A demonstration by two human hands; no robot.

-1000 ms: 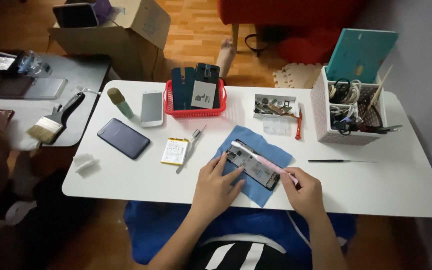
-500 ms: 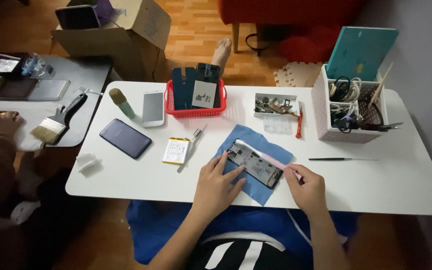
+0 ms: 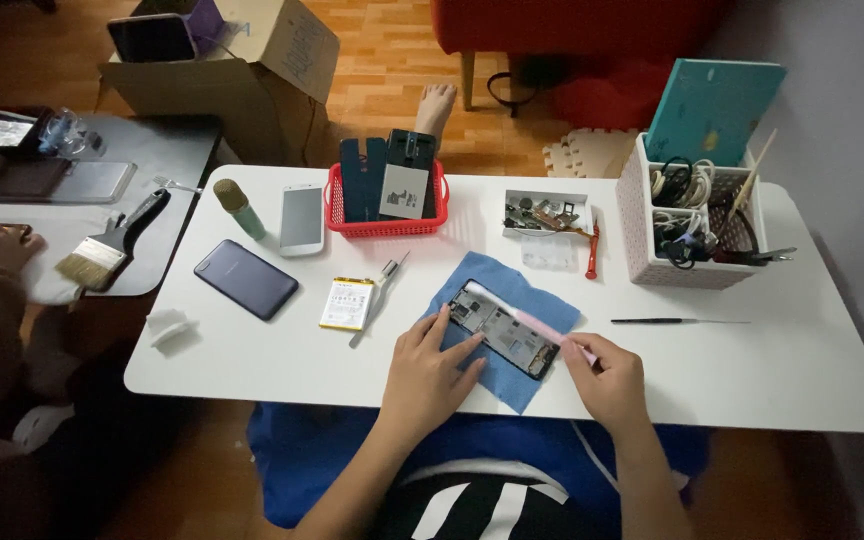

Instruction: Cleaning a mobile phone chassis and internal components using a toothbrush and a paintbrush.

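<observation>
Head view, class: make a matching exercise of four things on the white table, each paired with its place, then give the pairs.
1. opened phone
2. yellow battery
3. dark phone
4. thin black tool

a. right of the blue cloth
b. on the blue cloth, under the left hand
c. left of the yellow battery
d. between the dark phone and the blue cloth

Pairs: 1-b, 2-d, 3-c, 4-a
</observation>
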